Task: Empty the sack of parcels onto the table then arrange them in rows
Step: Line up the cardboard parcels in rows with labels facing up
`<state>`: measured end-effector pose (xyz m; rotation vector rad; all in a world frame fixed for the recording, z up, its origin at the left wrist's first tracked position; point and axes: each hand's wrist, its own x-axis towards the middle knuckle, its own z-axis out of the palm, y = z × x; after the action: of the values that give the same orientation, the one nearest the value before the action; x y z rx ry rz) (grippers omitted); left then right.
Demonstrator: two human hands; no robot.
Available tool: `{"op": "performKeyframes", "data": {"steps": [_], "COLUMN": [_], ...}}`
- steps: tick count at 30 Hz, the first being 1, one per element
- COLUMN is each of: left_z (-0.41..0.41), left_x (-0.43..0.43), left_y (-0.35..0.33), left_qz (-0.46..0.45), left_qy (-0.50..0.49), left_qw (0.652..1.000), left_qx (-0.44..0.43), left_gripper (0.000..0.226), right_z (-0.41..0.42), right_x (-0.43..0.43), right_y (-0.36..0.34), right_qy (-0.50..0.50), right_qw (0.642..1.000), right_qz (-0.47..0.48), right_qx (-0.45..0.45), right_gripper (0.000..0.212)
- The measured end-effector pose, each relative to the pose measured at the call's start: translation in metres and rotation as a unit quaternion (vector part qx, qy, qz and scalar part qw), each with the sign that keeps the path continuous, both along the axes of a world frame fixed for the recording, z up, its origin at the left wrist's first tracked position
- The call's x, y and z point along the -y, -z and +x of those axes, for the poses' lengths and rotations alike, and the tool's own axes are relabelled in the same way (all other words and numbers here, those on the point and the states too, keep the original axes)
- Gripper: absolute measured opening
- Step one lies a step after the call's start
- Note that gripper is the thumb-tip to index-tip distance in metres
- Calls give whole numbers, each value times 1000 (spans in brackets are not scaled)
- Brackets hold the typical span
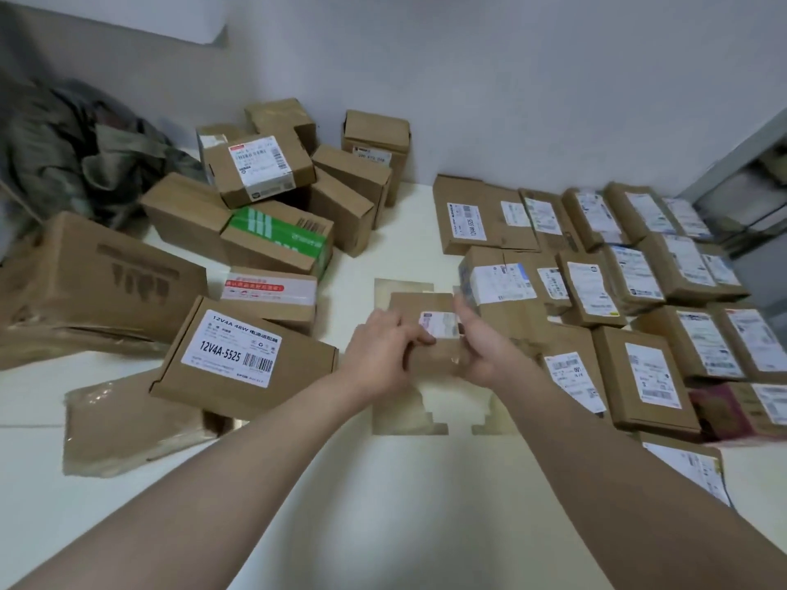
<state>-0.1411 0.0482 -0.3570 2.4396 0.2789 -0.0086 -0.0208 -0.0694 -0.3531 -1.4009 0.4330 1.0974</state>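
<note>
Both bare forearms extend from the near edge toward the centre of the white table (pixel 383 504). The left hand (pixel 379 355) and the right hand (pixel 481 351) are together on a small brown cardboard parcel with a white label (pixel 430 330), each gripping one side, thumbs on its top face; whether the parcel rests on the table or is lifted just above it cannot be told. Right of the hands, flat brown cardboard parcels with white shipping labels (pixel 639 291) lie in rows, edges touching, from near to far. Left and far left, a loose pile of brown cardboard boxes (pixel 272 198) sits unsorted, including a brown box labelled 12V4A-5525 (pixel 242 355) and a green-taped box (pixel 281 240). The crumpled grey-green sack (pixel 85 155) lies at the far left behind the pile; its contents are not visible.
</note>
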Motion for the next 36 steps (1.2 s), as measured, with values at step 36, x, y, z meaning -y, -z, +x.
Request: {"op": "performKeyframes", "data": {"steps": [36], "left_z": [232], "left_x": [-198], "left_y": [-24], "left_qz": [120], "left_qy": [-277], "left_qw": [952], "left_qx": [45], "left_gripper": [77], "right_z": [221], "right_x": [-204], "right_y": [-2], "right_qy": [-225], "right_qw": [695], "right_qz": [-251], "right_qx": [635], "right_gripper": [47]}}
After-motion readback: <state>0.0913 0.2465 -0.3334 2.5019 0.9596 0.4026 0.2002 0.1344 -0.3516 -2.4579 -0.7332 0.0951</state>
